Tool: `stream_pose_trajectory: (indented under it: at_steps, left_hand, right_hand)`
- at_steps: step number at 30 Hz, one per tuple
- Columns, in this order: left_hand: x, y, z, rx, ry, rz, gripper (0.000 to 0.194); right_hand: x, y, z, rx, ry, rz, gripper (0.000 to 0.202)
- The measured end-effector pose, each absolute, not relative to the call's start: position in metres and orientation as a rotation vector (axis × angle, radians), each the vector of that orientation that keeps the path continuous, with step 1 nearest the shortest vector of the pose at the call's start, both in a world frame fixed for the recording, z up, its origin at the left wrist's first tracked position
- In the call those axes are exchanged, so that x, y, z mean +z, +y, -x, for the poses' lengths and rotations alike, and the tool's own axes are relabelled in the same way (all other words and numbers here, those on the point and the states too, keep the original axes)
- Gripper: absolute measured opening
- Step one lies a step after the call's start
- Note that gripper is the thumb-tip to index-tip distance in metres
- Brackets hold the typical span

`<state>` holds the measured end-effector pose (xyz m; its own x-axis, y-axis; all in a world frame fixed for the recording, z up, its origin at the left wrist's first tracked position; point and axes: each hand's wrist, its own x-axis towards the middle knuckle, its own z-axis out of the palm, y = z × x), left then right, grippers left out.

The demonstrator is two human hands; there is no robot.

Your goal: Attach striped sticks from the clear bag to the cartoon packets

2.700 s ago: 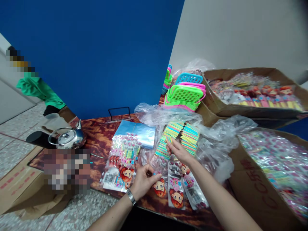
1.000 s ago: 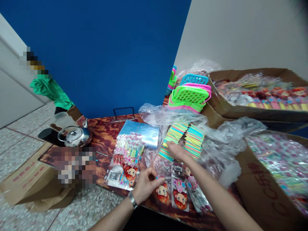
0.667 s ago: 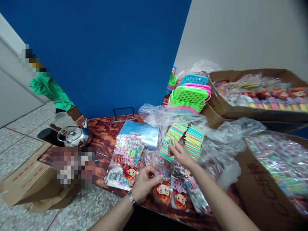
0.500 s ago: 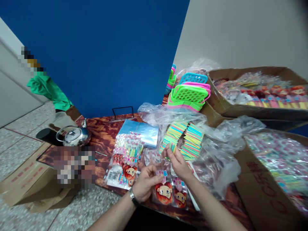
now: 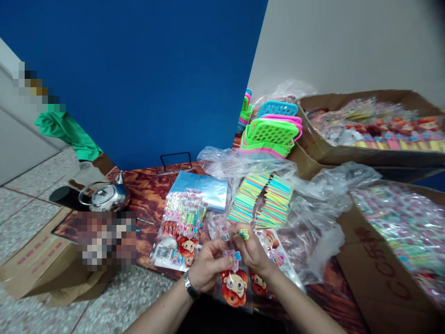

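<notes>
My left hand, with a metal watch at the wrist, pinches the top of a clear plastic bag printed with a red-haired cartoon face. Just right of it, my right hand is closed around a small bundle of coloured sticks, their ends pointing up towards me. Beyond the hands, a pile of thin yellow, blue, green and pink sticks lies on clear plastic in two rows. Another printed bag lies under my right forearm. Filled packets rest left of my hands.
Blue plastic film lies behind the packets. Stacked plastic baskets stand at the back. Cardboard boxes of packets line the right side. A metal kettle sits on the wooden table at left. A person's green sleeve shows far left.
My right hand has drawn back from the stick pile towards me with a bundle of sticks, stopping close to my left hand. The left hand still pinches the bag.
</notes>
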<state>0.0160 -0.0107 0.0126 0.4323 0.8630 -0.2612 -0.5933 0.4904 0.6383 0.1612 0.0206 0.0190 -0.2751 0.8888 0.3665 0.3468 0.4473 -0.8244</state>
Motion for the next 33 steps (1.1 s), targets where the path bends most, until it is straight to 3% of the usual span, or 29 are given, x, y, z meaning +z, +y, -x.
stream_pose_trajectory:
  at_steps: [4,14,22,33]
  left_hand:
    - [0.011,-0.009,-0.013,0.953,0.711,-0.633,0.033]
    - [0.005,0.005,-0.010,1.002,1.303,-1.319,0.024]
    - [-0.002,0.001,-0.014,1.027,1.443,-1.503,0.015]
    - [0.008,0.006,-0.009,1.099,1.370,-1.560,0.011]
  right_hand:
    - [0.022,0.021,-0.164,0.891,-1.795,1.044,0.015]
    - [0.074,0.033,-0.152,1.000,-1.095,0.911,0.017]
    - [0.078,0.030,-0.134,0.922,-1.135,0.869,0.014]
    - [0.066,0.023,-0.147,0.854,-1.579,1.120,0.028]
